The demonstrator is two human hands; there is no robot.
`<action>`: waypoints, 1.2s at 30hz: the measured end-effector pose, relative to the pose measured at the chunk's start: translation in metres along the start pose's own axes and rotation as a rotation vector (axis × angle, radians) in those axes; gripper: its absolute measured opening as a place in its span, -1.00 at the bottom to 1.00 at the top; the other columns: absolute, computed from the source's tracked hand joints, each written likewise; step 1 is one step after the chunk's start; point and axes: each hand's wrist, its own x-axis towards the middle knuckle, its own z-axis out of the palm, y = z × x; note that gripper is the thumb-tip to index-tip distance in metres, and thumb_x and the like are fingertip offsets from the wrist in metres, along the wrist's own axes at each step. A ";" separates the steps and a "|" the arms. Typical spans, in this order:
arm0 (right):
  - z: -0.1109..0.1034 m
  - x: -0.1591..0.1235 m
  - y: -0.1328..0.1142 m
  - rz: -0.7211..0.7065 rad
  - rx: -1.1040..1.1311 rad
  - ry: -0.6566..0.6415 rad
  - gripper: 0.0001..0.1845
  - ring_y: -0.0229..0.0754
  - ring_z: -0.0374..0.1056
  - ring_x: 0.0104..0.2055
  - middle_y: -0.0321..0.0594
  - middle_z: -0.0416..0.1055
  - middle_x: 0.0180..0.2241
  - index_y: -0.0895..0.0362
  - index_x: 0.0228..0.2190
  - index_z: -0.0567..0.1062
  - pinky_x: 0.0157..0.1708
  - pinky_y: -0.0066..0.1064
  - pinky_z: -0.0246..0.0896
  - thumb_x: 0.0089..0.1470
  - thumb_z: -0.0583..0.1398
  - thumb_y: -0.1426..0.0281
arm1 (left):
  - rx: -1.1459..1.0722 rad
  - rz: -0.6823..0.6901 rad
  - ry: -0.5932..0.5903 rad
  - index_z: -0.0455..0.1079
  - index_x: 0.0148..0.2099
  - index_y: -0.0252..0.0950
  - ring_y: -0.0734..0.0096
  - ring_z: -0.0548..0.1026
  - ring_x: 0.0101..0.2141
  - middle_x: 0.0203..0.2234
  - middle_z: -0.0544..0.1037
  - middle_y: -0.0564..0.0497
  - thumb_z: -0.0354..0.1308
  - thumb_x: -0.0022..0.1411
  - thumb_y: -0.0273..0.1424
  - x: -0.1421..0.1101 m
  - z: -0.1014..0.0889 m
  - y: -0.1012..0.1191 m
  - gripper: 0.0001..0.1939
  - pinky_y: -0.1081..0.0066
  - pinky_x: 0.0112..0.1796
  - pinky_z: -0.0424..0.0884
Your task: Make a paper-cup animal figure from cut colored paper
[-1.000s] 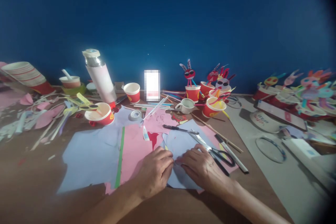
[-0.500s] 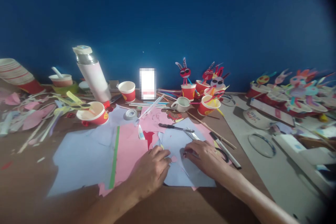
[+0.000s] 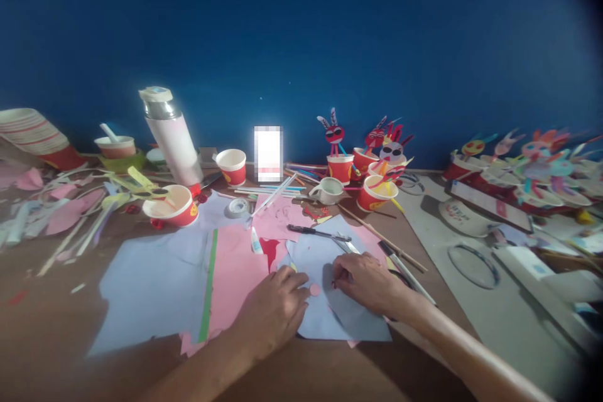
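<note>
Head view, and a small pink paper disc (image 3: 315, 289) is showing over the light-blue paper (image 3: 320, 321), right at the fingertips of the left hand (image 3: 277, 304)! That hand's fingers are bunching narrow; whether they're gripping the disc, I cannot tell. Opposite, the right hand (image 3: 370, 282) is curling, thumb and fingers close, a tiny dark spot showing at the tips; whether they're holding anything, I cannot tell. Scissors (image 3: 349, 247) are lying partly beneath it, a black pen (image 3: 318, 232) resting just beyond. Farther out, a tape roll (image 3: 238, 207) and white mug (image 3: 328, 195) are crowding the tabletop (image 3: 56, 326).
</note>
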 end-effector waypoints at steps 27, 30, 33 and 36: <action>0.039 -0.023 0.002 -0.450 -0.105 0.384 -0.79 -0.20 0.30 -0.35 -0.22 0.42 -0.44 0.13 -0.41 0.41 -0.18 -0.24 0.03 0.17 0.01 0.53 | -0.043 -0.029 0.026 0.35 -0.15 -0.27 0.26 0.28 -0.16 -0.14 0.41 -0.03 -0.07 0.26 -0.50 0.000 0.001 0.003 -0.80 0.25 -0.16 0.33; 0.038 -0.028 0.001 -0.459 -0.065 0.373 -0.85 -0.19 0.32 -0.30 -0.23 0.45 -0.38 0.10 -0.31 0.44 -0.15 -0.23 0.01 0.16 0.06 0.48 | -0.048 -0.028 0.025 0.35 -0.13 -0.25 0.26 0.27 -0.15 -0.13 0.40 -0.02 -0.09 0.27 -0.50 0.000 0.001 0.003 -0.79 0.23 -0.15 0.32; 0.035 -0.028 0.004 -0.461 -0.030 0.382 -0.86 -0.19 0.33 -0.30 -0.23 0.47 -0.34 0.09 -0.28 0.45 -0.13 -0.22 0.02 0.15 0.09 0.45 | -0.062 -0.029 0.024 0.35 -0.14 -0.25 0.27 0.27 -0.15 -0.12 0.40 -0.02 -0.10 0.27 -0.50 0.001 -0.001 0.003 -0.79 0.24 -0.16 0.33; 0.033 -0.027 0.007 -0.444 -0.015 0.418 -0.82 -0.20 0.33 -0.32 -0.21 0.47 -0.36 0.10 -0.35 0.47 -0.18 -0.24 0.04 0.16 0.06 0.45 | -0.067 -0.023 0.024 0.34 -0.12 -0.25 0.27 0.27 -0.15 -0.11 0.40 -0.02 -0.09 0.27 -0.51 0.002 -0.001 0.002 -0.77 0.24 -0.15 0.33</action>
